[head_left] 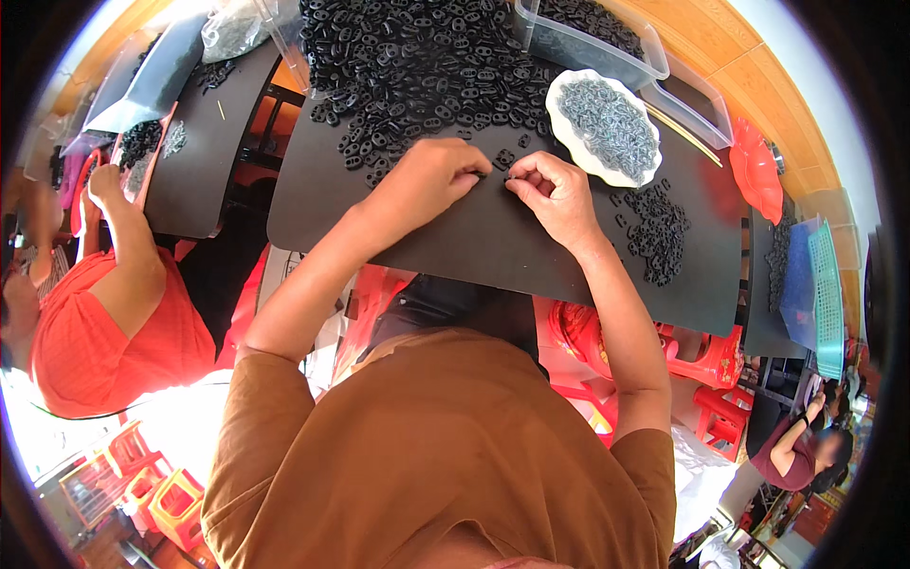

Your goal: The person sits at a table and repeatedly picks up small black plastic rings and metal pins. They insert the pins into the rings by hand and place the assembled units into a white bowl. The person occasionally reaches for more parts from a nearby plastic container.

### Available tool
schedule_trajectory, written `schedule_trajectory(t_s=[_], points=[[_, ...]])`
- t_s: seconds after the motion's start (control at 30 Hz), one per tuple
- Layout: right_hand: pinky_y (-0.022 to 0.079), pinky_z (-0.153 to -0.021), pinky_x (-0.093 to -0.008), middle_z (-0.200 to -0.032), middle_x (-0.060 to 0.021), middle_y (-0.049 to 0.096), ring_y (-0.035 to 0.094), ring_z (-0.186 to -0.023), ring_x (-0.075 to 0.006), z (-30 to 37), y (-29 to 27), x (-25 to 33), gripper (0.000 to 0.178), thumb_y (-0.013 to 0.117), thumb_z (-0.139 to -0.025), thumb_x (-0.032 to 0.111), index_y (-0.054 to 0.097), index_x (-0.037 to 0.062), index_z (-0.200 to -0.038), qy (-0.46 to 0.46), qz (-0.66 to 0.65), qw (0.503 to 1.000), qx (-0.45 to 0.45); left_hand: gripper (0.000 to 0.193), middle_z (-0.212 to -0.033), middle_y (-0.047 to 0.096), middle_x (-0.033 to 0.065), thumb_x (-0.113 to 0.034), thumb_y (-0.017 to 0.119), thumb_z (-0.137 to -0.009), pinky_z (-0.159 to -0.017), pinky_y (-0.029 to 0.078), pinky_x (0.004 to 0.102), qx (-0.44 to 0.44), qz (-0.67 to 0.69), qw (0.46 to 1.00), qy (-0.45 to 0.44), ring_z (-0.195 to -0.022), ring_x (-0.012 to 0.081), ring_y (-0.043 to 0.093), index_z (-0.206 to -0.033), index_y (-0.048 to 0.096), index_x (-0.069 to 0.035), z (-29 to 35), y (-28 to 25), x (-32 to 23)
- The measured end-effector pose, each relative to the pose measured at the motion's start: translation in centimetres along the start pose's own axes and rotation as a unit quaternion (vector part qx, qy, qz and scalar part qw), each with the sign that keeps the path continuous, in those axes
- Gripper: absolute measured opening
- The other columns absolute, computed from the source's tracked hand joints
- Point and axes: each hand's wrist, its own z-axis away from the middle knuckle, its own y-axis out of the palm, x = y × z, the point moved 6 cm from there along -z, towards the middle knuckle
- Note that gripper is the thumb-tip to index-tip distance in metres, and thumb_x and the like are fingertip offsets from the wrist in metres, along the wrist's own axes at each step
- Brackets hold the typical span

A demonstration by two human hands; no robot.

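My left hand (439, 178) is closed above the dark table (455, 248), its thumb and fingers pinching a small black piece that barely shows. Just to its right, my right hand (559, 197) is also pinched; a tiny dark thing sits at its fingertips, too small to name. The two sets of fingertips are close but apart. Beyond them spreads a large heap of black oval pieces with two holes (417, 81). A few loose black pieces (505, 157) lie between the hands. A white scalloped bowl (621, 178) of small grey metal-looking parts (607, 123) stands right of the heap.
Right of my right hand lies a smaller pile of black pieces (656, 232). A clear plastic bin (597, 66) and thin sticks (684, 133) are beyond the bowl, near a red dish (755, 175). At left, a person in red (123, 313) sits at another table (204, 161).
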Motion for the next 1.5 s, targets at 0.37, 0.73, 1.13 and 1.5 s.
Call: schedule_trajectory(t_s=[0.37, 0.73, 1.13, 1.5], points=[[0.047, -0.058, -0.0224, -0.078, -0.0009, 0.066, 0.059, -0.064, -0.0051, 0.2, 0.7, -0.9, 0.011, 0.074, -0.083, 0.002, 0.066, 0.0017, -0.09, 0.05, -0.113, 0.992, 0.024, 0.023, -0.091, 0.068, 0.0003, -0.003, 0.067, -0.09, -0.072, 0.051, 0.02, 0.011, 0.313, 0.944, -0.108, -0.08, 0.0052, 0.063, -0.112, 0.067, -0.001, -1.5, 1.7, 1.9], [0.045, -0.058, -0.0212, -0.076, 0.0, 0.065, 0.057, -0.063, -0.0039, 0.1, 0.6, -0.7, 0.009, 0.073, -0.085, 0.005, 0.066, 0.0025, -0.089, 0.059, -0.124, 0.99, 0.03, 0.01, -0.096, 0.067, 0.001, -0.003, 0.068, -0.09, -0.077, 0.051, 0.0222, 0.004, 0.382, 0.92, -0.09, -0.087, 0.0064, 0.063, -0.099, 0.063, -0.003, -1.4, 2.1, 2.5], [0.047, -0.06, -0.0215, -0.078, -0.0012, 0.066, 0.06, -0.066, -0.0053, 0.1, 0.8, -0.5, 0.008, 0.072, -0.086, 0.004, 0.066, 0.0018, -0.089, 0.036, -0.111, 0.992, 0.043, 0.02, -0.096, 0.07, 0.003, -0.003, 0.068, -0.09, -0.078, 0.053, 0.0223, -0.008, 0.269, 0.955, -0.123, -0.086, 0.0072, 0.064, -0.109, 0.067, 0.001, -1.0, 2.0, 2.4], [0.049, -0.062, -0.0215, -0.08, -0.0012, 0.065, 0.061, -0.069, -0.005, -0.1, 0.9, -0.5, 0.021, 0.073, -0.081, -0.004, 0.059, 0.0023, -0.095, 0.085, -0.127, 0.988, -0.007, 0.02, -0.091, 0.072, 0.005, -0.007, 0.07, -0.089, -0.075, 0.054, 0.0232, -0.057, 0.296, 0.946, -0.122, -0.082, 0.0084, 0.067, -0.107, 0.071, 0.002, -1.1, 2.1, 2.7]])
